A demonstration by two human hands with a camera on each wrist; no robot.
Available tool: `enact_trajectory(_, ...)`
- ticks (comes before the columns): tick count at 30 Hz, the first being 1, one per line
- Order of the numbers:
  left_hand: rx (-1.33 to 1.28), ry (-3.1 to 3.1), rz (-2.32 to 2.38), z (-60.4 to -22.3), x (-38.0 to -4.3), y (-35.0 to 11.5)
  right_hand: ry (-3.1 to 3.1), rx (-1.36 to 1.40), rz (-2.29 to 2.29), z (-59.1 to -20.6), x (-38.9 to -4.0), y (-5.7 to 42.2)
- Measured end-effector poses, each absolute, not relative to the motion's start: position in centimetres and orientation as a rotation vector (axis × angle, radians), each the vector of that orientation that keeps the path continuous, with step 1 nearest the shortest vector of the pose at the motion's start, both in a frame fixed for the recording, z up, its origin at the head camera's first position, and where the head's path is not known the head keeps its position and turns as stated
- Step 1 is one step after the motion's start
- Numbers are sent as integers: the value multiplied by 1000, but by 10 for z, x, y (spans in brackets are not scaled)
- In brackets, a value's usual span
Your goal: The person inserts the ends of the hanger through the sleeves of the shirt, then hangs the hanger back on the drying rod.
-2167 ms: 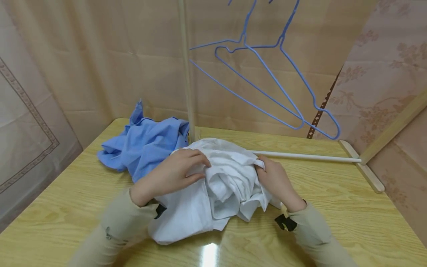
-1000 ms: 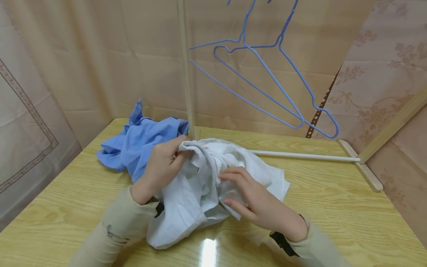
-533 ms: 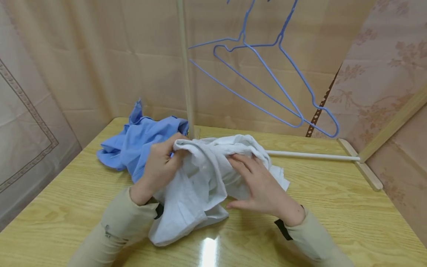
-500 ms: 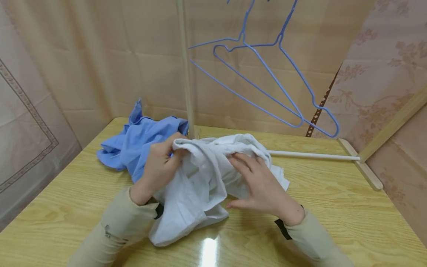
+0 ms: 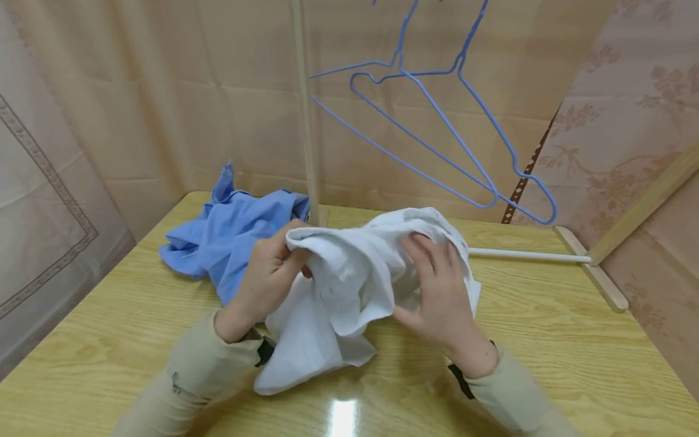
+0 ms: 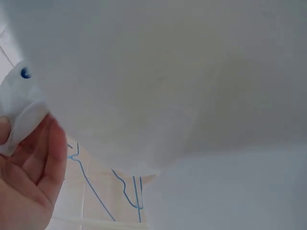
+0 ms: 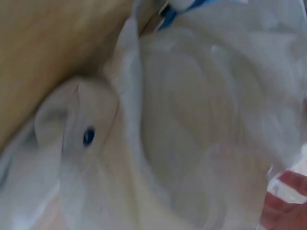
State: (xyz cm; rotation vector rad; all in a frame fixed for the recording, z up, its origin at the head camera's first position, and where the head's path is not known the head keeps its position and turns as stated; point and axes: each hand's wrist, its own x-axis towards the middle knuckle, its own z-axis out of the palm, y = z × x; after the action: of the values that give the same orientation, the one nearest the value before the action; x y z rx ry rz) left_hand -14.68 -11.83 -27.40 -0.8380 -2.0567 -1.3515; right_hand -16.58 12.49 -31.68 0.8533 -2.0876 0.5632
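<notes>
A crumpled white shirt (image 5: 349, 267) is partly lifted off the table in front of me, its lower part lying on the wood. My left hand (image 5: 267, 276) pinches its edge between thumb and fingers; the left wrist view shows the same pinch beside a dark blue button (image 6: 26, 73). Spread and nearly straight, the fingers of my right hand (image 5: 439, 297) press into the cloth on its right side. In the right wrist view, loose white folds fill most of the picture, with another dark button (image 7: 89, 136) on them.
A rumpled blue garment (image 5: 235, 233) lies at the back left of the table (image 5: 546, 340). Two blue hangers (image 5: 431, 103) hang above the back edge. A wooden post (image 5: 306, 133) rises behind the shirt, and a white rod (image 5: 530, 255) runs low to the rack's right foot.
The left hand has come to pinch the shirt's edge. My right hand let go of the cloth, shifted inward, then moved right and up with spread fingers, opening the folds wider.
</notes>
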Motion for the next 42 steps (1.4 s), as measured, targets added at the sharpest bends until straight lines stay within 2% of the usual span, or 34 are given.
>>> enact_trajectory(5,-862,-2109,-1381,-274,-146,-118,-1888,960,731,-317,-156,114)
enact_trajectory(11,-875,-2117,-1358,-275,-149,-121,-1726,993,1026,-290,-140,115)
enact_trajectory(19,-902,-2048,-1171,-285,-158,-124,-1994,785,1406,-277,-132,142)
enact_trajectory(23,-942,-1954,-1194,-285,-158,-120,-1999,769,1672,-275,-129,145)
enact_trajectory(26,-1021,-1942,-1287,-285,-156,-117,-1923,772,1833,-272,-125,146)
enact_trajectory(31,-1229,-2134,-1293,-287,-155,-110,-1882,768,1853,-266,-119,152)
enact_trajectory(38,-1491,-2635,-831,-305,-152,-99,-1558,841,2014,-256,-124,164)
enact_trajectory(42,-1503,-2707,-766,-308,-154,-102,-1407,849,2071,-251,-127,170)
